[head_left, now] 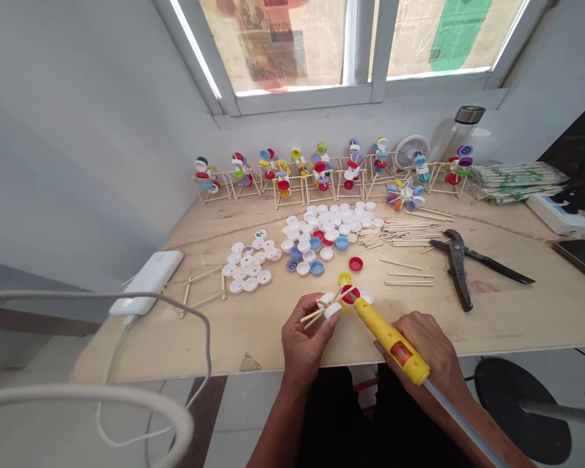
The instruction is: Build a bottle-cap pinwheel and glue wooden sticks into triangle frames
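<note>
The left hand (pixel 303 335) grips a stick-and-cap assembly (pixel 332 311) over a wooden bench (pixel 509 322) while the right hand (pixel 428 344) grasps a yellow glue gun (pixel 383 327), nozzle close by.

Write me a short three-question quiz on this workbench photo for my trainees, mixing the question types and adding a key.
1. What does the right hand hold?
A. the pliers
B. a yellow glue gun
C. the phone

2. True or false: a small white fan stands at the back of the table, beside the bottle.

3. Fill the gap: the left hand grips a piece made of white caps and thin wooden ____.

Key: 1. B; 2. True; 3. sticks
</note>
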`<state>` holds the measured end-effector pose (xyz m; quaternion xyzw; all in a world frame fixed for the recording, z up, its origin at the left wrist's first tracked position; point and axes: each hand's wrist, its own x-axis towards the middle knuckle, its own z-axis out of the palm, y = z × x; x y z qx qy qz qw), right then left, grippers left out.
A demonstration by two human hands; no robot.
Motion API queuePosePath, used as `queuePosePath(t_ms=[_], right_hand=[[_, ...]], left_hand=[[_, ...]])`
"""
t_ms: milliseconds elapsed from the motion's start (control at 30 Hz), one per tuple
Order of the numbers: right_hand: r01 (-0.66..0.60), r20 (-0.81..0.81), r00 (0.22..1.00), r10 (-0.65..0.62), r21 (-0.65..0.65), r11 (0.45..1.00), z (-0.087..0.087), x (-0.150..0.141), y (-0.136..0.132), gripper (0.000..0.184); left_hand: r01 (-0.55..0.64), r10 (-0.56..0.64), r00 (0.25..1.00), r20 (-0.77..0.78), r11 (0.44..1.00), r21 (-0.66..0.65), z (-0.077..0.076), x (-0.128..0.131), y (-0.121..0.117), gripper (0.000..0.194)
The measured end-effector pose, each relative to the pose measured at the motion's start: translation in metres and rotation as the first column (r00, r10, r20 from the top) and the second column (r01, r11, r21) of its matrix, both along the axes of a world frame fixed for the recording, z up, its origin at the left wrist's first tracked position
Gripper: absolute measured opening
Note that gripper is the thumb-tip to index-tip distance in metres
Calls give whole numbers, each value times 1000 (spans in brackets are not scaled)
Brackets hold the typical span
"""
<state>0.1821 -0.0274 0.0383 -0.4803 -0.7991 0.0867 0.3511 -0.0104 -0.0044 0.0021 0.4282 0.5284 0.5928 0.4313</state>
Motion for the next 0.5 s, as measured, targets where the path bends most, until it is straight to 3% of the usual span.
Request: queuePosePath(t_ms=[267, 500], right_hand=[[12, 23, 1000, -13, 44, 999, -1, 3, 4, 8], [9, 21, 1000, -8, -8, 1000, 0, -1, 1, 9]], left_hand=[[-2, 2, 1000, -4, 1000, 7, 2, 1, 0, 36], [-25, 27, 999, 39, 999, -41, 9, 3, -1, 37]])
